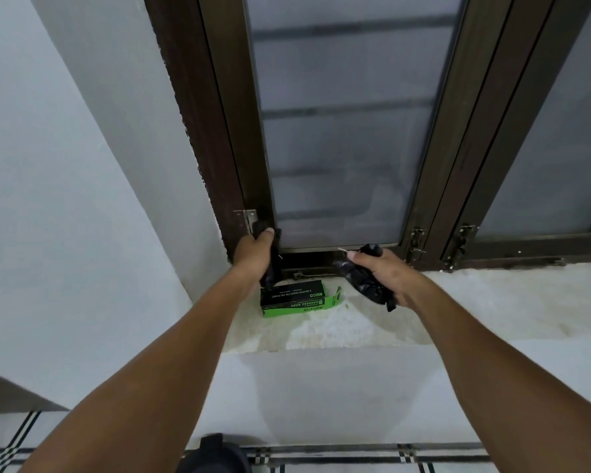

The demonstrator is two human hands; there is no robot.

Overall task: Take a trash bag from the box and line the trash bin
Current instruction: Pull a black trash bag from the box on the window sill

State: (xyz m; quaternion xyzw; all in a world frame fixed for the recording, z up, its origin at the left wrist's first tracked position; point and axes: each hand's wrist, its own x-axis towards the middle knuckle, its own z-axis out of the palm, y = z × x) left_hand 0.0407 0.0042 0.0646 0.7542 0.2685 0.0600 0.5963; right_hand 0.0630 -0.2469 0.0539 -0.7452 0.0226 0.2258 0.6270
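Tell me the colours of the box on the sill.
The box is black and bright green; head view.

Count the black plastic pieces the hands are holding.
2. One hangs from the left hand as a black strip above the green box; one black roll is gripped in the right hand. More may be inside the box.

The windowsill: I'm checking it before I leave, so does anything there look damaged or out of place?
The green garbage bag box lies open on the windowsill, an end flap sticking out. The sill's surface looks blotchy and stained around it. The left hand and right hand each grip black bag plastic.
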